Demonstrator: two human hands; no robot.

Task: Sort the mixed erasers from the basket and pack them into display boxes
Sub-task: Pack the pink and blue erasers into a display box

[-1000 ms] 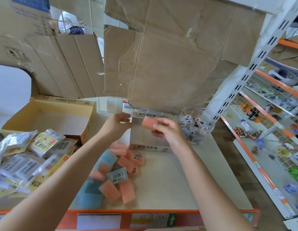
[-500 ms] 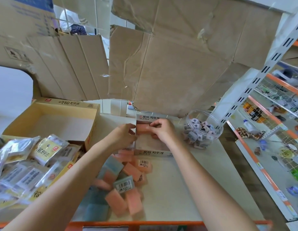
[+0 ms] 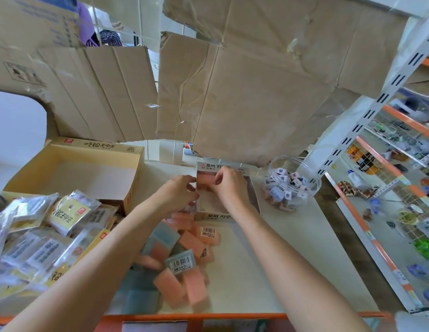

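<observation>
Down into the box: a second ago the pink eraser (image 3: 205, 179) was held above the display box (image 3: 218, 216), and now it sits low at the box's far end. Its long axis runs left to right, square across the box and close against the far wall.

My right hand (image 3: 229, 185) has its grip closed on the eraser, fingertips curled over the right end. My left hand (image 3: 182, 192) pinches the box's left wall, thumb and fingers curled at that edge.

The display box stands open-topped on the shelf (image 3: 256, 271), long axis pointing away from me, and the floor nearer me shows bare behind my wrists.

Just this side of its near rim, the loose erasers (image 3: 184, 255), pink and grey-blue, lie in a heap at all angles. Right of the heap the shelf is bare as far as its right edge. A clear tub (image 3: 290, 185) stands near the box's right side. Left of it sit a yellow carton (image 3: 88, 168) and a spill of packets (image 3: 52, 224). Cardboard sheets (image 3: 232, 92) hang over the back, close above the box.
</observation>
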